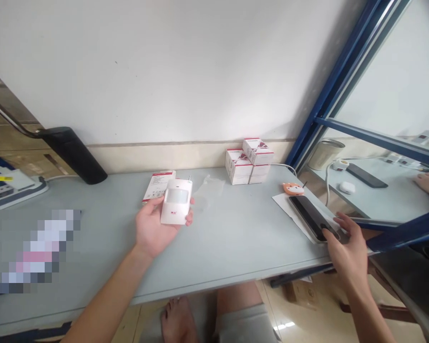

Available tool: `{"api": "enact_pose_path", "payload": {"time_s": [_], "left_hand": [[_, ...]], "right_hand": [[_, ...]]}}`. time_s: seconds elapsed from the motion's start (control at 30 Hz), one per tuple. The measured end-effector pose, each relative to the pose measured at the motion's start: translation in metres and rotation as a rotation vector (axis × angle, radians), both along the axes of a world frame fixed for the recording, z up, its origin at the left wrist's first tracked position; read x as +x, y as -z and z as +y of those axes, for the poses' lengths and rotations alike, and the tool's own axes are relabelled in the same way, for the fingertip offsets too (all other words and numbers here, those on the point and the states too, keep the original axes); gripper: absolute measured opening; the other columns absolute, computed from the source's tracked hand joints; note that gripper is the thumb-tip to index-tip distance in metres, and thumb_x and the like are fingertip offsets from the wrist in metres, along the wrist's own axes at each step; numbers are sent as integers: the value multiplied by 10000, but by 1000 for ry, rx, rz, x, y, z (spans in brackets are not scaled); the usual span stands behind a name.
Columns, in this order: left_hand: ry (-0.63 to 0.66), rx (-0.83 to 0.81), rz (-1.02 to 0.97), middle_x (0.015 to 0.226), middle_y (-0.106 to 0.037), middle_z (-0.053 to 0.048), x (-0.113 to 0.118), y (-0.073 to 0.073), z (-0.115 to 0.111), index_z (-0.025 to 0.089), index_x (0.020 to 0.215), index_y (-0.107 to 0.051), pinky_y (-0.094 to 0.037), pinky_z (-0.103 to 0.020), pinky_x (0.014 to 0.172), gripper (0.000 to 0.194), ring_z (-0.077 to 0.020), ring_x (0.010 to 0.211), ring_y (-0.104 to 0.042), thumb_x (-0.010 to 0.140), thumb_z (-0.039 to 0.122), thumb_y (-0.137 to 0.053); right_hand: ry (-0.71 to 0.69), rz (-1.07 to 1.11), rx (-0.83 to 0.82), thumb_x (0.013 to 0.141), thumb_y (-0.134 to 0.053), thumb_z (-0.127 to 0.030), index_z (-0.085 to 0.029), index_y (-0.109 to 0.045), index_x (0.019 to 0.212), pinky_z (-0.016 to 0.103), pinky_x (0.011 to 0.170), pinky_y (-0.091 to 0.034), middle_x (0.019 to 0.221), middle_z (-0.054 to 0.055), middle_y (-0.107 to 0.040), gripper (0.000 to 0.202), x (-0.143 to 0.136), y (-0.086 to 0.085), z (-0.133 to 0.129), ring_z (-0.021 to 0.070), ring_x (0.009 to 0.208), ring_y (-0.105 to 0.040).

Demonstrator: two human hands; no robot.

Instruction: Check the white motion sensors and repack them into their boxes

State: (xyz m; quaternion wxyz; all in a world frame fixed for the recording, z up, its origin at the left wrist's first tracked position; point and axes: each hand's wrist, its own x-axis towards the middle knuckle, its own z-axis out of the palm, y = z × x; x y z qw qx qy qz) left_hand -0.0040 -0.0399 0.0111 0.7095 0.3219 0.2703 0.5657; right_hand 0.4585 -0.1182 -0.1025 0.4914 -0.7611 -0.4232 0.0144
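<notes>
My left hand (158, 227) is wrapped round a white motion sensor (176, 202) and holds it up above the table. The sensor has a pale lens window, small red lettering and a short metal antenna at its top corner. At the right, the thumb and fingers of my right hand (348, 247) grip the near end of a dark smartphone (309, 215). The phone lies on a white sheet of paper (284, 206). Behind the sensor a white and red box (156, 183) lies flat, partly hidden. Beside it is a crumpled clear plastic bag (210, 190).
Several small white and red boxes (249, 164) are stacked against the wall. An orange and white animal-shaped item (293, 188) sits beyond the phone. A black lamp-like cylinder (75, 155) leans at the back left. A blue-framed glass panel (372, 147) borders the table's right side.
</notes>
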Motion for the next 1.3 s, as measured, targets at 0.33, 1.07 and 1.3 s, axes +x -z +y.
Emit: {"api": "enact_pose_path", "payload": {"time_s": [0.33,1.07,1.3], "left_hand": [[17,3,14,1020,-732,-216,0,0,1,144,1409,-581,-530,-403,620,492,-277,669,-669,944,269,-486],[-2,31,25,1057,-734,-219,-2,4,2,157,1397,-575,-534,-404,625,471,-289,717,-691,945,257,-491],[6,25,40,1055,-734,-219,-2,4,2,161,1390,-582,-532,-406,627,466,-286,704,-686,945,270,-500]], "right_hand": [[-117,80,-83,938,-557,-552,-299,-775,1108,530,1138,-446,1222,49,-772,375,18,-28,-14,353,1239,-671],[-336,54,-270,898,-633,-575,-345,-547,1510,569,1179,-418,1466,85,-638,659,51,-10,5,405,1398,-562],[-345,7,-274,905,-625,-556,-347,-538,1514,598,1162,-416,1451,98,-641,650,51,-9,5,404,1372,-574]]}}
